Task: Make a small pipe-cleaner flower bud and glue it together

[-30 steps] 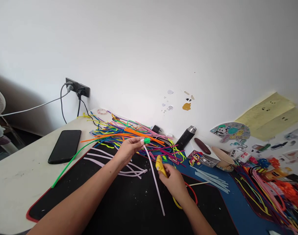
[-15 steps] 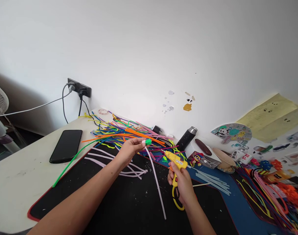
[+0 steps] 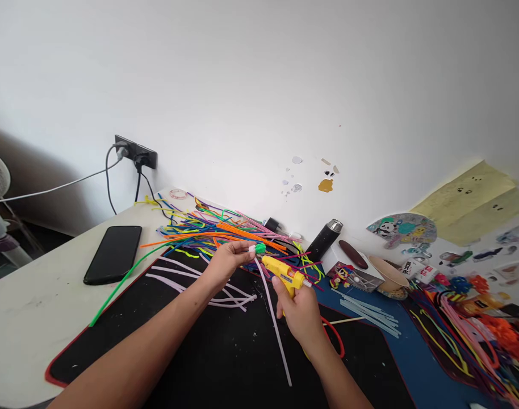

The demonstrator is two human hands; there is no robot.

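Between its fingertips my left hand (image 3: 229, 262) pinches a small green bundle (image 3: 260, 249) with a white or pale pipe cleaner (image 3: 275, 324) wound at its base; the rest hangs down over the black mat (image 3: 225, 358). My right hand (image 3: 300, 309) is wrapped round a yellow glue gun (image 3: 282, 272), its nozzle beside the bundle and my left fingertips. Whether the nozzle touches is too small to tell. Several pale lilac pipe cleaners (image 3: 225, 304) lie on the mat behind my left forearm.
A phone (image 3: 113, 254) lies on the left. Multicoloured pipe cleaners (image 3: 225, 227) are piled along the wall. A black bottle (image 3: 325, 241), a box (image 3: 353, 267), bowls (image 3: 387, 275) and glue sticks (image 3: 370, 313) stand or lie on the right, with more pipe cleaners (image 3: 459, 329) beyond.
My right hand has moved left and turned the glue gun, bringing its nozzle up close to the green bundle. My left hand has stayed nearly still, holding the bundle.
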